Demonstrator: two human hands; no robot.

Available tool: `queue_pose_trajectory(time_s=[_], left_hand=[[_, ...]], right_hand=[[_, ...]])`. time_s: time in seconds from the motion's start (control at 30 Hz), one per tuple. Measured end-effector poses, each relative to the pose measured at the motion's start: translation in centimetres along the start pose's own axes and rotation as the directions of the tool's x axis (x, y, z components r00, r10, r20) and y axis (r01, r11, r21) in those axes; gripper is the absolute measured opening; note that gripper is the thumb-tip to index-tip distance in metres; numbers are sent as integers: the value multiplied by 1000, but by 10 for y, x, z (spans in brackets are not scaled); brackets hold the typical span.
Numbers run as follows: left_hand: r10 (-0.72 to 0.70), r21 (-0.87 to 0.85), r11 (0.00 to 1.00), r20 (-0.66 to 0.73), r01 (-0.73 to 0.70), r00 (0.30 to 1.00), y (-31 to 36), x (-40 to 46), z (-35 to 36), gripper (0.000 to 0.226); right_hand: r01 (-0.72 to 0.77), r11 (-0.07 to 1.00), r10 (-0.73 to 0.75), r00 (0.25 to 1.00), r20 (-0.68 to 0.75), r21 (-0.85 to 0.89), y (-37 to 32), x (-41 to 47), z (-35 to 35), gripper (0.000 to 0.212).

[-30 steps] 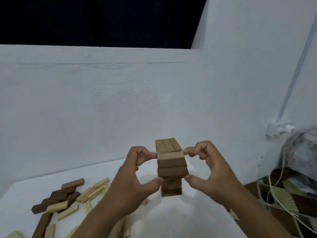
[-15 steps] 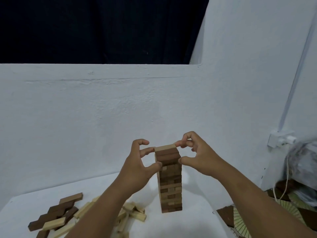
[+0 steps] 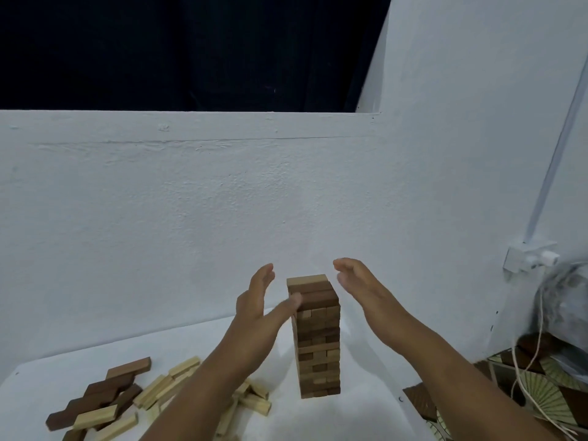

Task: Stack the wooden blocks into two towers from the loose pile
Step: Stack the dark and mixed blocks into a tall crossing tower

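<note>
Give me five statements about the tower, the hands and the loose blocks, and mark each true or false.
1. One tower stands on the table. True.
2. The right hand grips the tower's top block. False: it is open, apart from the tower.
3. The loose blocks lie left of the tower. True.
4. The left hand holds a block. False: it is open and empty, its thumb at the tower's upper left edge.
5. The tower's top block is dark. False: it is light, with dark layers below.
</note>
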State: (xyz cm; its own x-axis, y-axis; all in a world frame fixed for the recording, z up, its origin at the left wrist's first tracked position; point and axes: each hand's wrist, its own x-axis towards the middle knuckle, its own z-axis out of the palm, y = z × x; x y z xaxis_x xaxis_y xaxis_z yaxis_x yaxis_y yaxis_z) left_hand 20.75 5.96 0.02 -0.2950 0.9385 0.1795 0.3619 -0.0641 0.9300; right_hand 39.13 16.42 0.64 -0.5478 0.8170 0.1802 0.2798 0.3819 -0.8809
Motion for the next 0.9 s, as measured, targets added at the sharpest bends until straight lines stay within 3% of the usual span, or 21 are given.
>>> queue_pose_trajectory(time_s=[0.07,0.17,0.33,0.9], left_hand=[[-114,-29,993,-28,114,993,-2,-1,10,70],[-257,34,965,-91,261,962,-7,0,25,78],[-253,49,965,-71,257,965,-10,-5,37,87],[-272,86,957,-55,276,961,-6,-6,44,96]], right_hand=[[-39,999,39,999,-4,-5,2,-3,10,57],[-97,995,97,994,-50,-14,9,-4,26,69],[-112,993,108,988,-109,-37,21,1,37,84],[-108,989,95,988,-125,-104,18,-2,41,83]])
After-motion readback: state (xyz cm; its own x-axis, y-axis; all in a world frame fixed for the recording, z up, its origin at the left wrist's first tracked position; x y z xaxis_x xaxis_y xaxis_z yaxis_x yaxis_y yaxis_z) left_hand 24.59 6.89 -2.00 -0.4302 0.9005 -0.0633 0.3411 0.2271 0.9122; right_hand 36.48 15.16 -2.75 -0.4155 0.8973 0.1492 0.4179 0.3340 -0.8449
